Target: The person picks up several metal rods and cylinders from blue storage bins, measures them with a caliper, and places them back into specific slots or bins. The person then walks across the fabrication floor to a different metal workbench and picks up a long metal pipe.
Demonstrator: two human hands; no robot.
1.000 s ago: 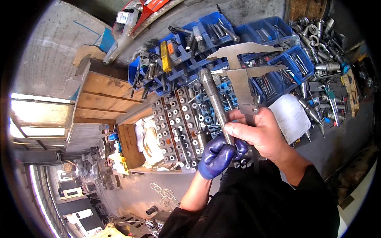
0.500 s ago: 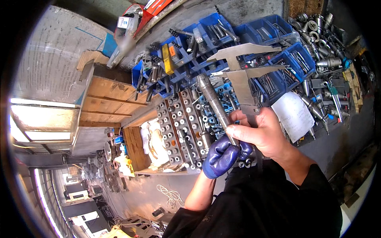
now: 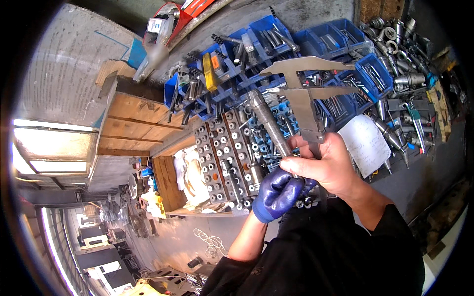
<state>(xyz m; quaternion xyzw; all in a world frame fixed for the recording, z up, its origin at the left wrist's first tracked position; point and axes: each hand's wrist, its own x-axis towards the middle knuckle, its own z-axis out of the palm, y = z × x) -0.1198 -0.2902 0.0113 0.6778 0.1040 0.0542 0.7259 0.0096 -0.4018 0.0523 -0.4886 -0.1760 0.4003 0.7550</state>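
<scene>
Gripping metal rod low in left hand, caliper beside rod in right hand, leaving open room between jaw edges.

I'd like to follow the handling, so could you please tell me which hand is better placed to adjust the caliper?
Probably the right hand: bare, it holds the caliper, its thumb against the metal rod. The gloved left hand is occupied gripping the rod's near end.
</scene>
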